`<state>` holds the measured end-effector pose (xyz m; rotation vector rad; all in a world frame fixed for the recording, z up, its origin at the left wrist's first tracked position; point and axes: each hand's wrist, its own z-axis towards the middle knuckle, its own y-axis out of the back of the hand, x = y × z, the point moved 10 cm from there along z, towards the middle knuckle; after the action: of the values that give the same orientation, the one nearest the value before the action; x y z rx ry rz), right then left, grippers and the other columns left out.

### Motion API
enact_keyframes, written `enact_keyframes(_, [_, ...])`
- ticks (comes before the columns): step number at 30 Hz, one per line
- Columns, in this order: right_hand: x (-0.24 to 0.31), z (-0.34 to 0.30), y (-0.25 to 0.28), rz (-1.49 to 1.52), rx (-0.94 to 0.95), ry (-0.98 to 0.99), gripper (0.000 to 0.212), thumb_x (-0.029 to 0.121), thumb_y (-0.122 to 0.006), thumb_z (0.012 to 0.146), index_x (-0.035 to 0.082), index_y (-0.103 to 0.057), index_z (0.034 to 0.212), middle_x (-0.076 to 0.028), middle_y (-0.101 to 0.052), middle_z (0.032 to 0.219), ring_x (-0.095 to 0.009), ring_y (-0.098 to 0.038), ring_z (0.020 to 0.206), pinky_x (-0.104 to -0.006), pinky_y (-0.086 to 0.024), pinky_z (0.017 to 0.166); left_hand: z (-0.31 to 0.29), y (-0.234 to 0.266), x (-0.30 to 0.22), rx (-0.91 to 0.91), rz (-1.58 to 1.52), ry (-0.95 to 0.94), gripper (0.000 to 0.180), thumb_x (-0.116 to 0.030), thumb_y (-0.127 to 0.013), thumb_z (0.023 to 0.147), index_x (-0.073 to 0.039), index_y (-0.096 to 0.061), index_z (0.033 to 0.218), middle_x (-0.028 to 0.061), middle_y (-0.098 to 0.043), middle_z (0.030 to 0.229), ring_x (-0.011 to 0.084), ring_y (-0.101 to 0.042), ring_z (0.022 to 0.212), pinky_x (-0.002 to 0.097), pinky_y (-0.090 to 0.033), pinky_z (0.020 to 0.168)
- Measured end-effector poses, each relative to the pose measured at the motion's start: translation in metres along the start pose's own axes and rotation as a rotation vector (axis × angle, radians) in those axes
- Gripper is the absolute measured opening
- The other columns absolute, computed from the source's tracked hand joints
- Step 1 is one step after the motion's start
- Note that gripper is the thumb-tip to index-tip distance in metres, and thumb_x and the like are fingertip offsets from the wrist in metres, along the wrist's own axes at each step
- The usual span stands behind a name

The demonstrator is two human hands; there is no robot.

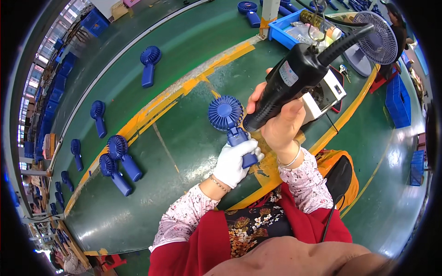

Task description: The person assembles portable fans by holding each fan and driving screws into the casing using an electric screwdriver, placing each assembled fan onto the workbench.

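Observation:
My left hand (232, 163), in a white glove, is closed around the handle of a blue handheld fan (225, 113). The fan's round grille points up and away from me, above the green bench. In my bare right hand (284, 123) is a black electric screwdriver (294, 76), its thick cable running off the top toward the upper right. The screwdriver slants down to the left, its lower end close to the fan's neck. Whether its bit touches the fan cannot be made out.
Two blue fans (122, 154) lie on the bench at left. More fans (149, 64) lie on the green belt beyond the yellow-taped edge. A blue bin (283, 34) of small items and a desk fan (376, 39) stand at upper right, near a white device (338, 85).

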<state>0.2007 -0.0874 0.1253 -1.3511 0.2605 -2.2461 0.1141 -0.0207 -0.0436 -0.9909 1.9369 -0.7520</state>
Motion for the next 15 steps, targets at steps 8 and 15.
enact_keyframes(8, [0.018,0.008,0.009,-0.215,0.019,0.106,0.083,0.069,-0.048,0.082,-0.005,-0.042,0.121,-0.013,-0.058,0.086,-0.016,-0.058,0.066,-0.0266,-0.048,0.058,-0.001,-0.002,0.002,0.020,-0.005,-0.006,0.021,0.001,-0.063,0.081,-0.006,-0.050,0.096,0.0062,-0.056,0.080,0.0190,-0.058,0.067,0.0367,-0.051,0.065])
enact_keyframes(15, [0.032,0.014,0.010,-0.472,0.015,0.341,0.058,0.044,-0.052,0.093,-0.008,-0.047,0.118,-0.006,-0.061,0.076,-0.011,-0.059,0.062,-0.0236,-0.047,0.058,-0.006,-0.004,0.008,-0.015,0.053,0.051,0.014,-0.002,-0.060,0.083,-0.004,-0.052,0.094,0.0065,-0.054,0.078,0.0194,-0.056,0.069,0.0372,-0.050,0.067])
